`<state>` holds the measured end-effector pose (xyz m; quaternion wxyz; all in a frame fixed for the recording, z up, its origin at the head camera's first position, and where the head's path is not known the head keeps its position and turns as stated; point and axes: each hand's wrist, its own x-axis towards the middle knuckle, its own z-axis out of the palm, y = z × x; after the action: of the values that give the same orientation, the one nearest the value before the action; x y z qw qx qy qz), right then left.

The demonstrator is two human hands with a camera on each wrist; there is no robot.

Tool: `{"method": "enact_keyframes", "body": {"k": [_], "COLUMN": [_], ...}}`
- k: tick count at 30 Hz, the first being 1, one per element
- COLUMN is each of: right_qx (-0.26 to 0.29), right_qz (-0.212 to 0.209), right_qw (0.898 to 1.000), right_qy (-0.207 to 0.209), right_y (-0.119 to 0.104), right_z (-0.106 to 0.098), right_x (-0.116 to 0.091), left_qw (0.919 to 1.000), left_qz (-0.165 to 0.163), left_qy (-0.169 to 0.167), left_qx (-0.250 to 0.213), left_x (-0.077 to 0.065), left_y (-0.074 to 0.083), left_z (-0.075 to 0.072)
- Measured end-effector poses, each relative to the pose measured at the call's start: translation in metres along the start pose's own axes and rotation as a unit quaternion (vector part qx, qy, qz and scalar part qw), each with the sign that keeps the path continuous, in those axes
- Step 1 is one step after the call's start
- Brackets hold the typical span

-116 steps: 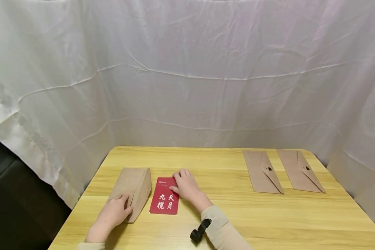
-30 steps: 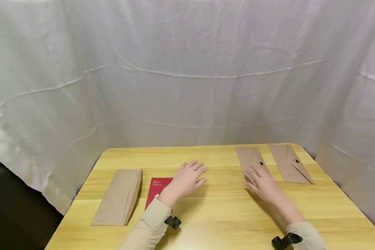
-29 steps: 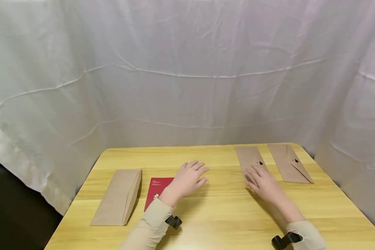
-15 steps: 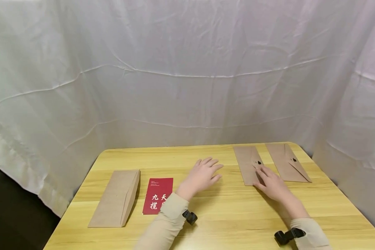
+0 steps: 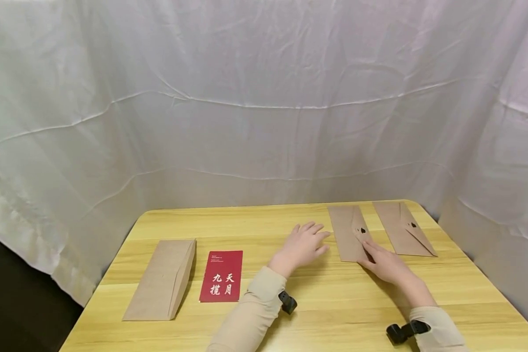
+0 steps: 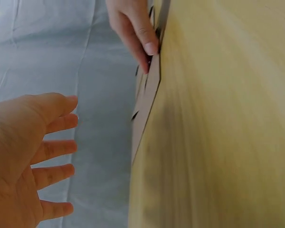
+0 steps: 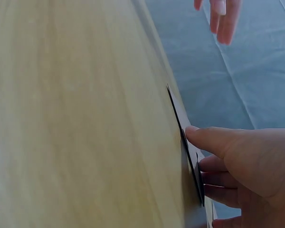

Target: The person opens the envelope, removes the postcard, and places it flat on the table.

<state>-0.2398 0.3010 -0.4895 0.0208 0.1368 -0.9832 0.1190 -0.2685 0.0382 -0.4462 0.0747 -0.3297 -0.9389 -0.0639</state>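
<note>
In the head view, my right hand (image 5: 389, 264) is at the near right corner of a brown paper envelope (image 5: 345, 232) with a dark spade-shaped mark on its flap. Thumb and fingers pinch its edge, which looks slightly raised off the table in the right wrist view, where the same envelope (image 7: 181, 114) is seen edge-on. My left hand (image 5: 301, 247) hovers just left of this envelope, fingers spread and holding nothing. The left wrist view shows that left hand (image 6: 19, 156) with its palm bare. A second marked envelope (image 5: 389, 220) lies to the right.
On the left of the wooden table (image 5: 325, 313) lies a bulging brown envelope (image 5: 158, 283). Beside it is a red card (image 5: 220, 269) with white characters. Pale curtain (image 5: 264, 137) hangs behind and around the table. Each wrist wears a small black camera (image 5: 287, 302).
Both hands have left the bulging envelope and red card and moved right. Over the last second my left hand drifts further right, uncovering the card, while my right hand closes on the envelope's corner.
</note>
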Motion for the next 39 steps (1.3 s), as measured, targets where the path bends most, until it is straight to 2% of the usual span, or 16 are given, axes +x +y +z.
{"method": "enact_keyframes", "body": {"k": [5, 10, 16, 19, 29, 39], "right_qx": [-0.003, -0.010, -0.019, -0.021, -0.029, -0.026], "right_qz": [-0.001, -0.002, -0.007, -0.007, -0.005, -0.035], "right_qw": [1.000, 1.000, 1.000, 1.000, 0.999, 0.999], "right_qy": [-0.001, 0.003, 0.003, 0.001, -0.017, -0.009], "right_y": [-0.002, -0.004, -0.004, -0.006, -0.020, -0.035], "right_z": [0.000, -0.001, 0.000, 0.000, -0.002, -0.001], "right_x": [0.000, -0.001, 0.000, 0.000, -0.001, -0.001], "left_qw": [0.9995, 0.9976, 0.9920, 0.9895, 0.9869, 0.9828], "left_qz": [0.014, 0.021, 0.005, -0.005, -0.022, -0.041], "left_qy": [-0.023, -0.062, -0.122, -0.139, -0.159, -0.180], "left_qx": [0.013, 0.021, 0.035, 0.041, 0.019, -0.010], "left_x": [0.009, 0.016, 0.022, 0.023, 0.016, 0.000], "left_y": [0.008, 0.017, 0.026, 0.029, 0.030, 0.026], "left_z": [0.010, 0.020, 0.031, 0.035, 0.038, 0.031]}}
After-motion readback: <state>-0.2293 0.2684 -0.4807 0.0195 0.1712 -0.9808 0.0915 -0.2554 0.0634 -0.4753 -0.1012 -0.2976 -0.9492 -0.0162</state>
